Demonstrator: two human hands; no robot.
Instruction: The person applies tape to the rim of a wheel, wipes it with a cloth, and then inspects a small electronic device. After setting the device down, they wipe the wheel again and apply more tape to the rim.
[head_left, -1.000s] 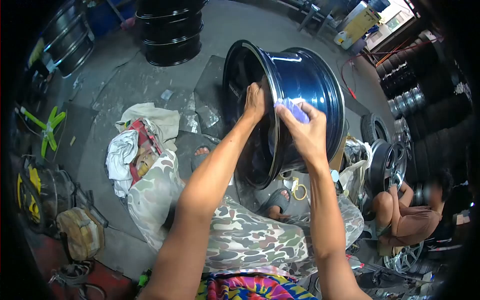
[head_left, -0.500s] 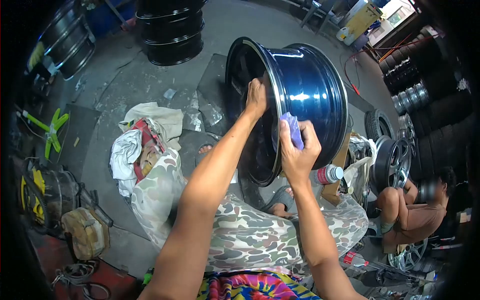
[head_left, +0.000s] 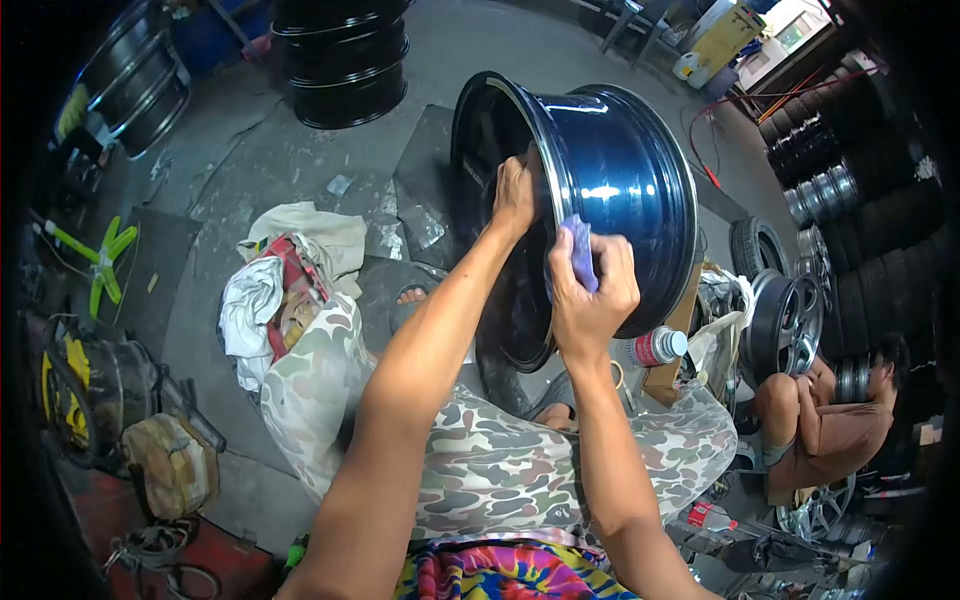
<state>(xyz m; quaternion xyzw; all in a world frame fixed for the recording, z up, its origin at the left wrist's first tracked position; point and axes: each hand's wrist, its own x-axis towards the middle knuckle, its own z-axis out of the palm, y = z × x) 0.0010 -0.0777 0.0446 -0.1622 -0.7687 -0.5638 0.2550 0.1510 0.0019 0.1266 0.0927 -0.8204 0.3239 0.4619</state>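
- Keeps the blue wheel rim (head_left: pixel 620 190) upright on its edge, just ahead of the knees in camouflage trousers (head_left: pixel 500 460), with the glossy barrel turned right and the open face turned left.
- Hooks the left hand (head_left: pixel 513 200) over the rim's front lip, fingers curled inside and clenched on the metal. Looks like a steadying hold, to stop the rim rolling or tipping.
- Pinches a folded purple pad (head_left: pixel 580 250) in the right hand (head_left: pixel 590 290), fingers closed round it, and presses it against the rim's lip just below the left hand. Probably folded small to suit that narrow edge.
- Leaves a small can with a red band (head_left: pixel 655 348) just right of the rim's lower edge, near the right hand, likely for easy reach.
- Shows a heap of rags (head_left: pixel 280 290) on the floor left of the rim, and a stack of black rims (head_left: pixel 340 60) beyond it, well apart.
- Shows another person (head_left: pixel 830 430) crouched well to the right of the rim, beside a silver wheel (head_left: pixel 790 325). Cannot tell what that person's hands hold.
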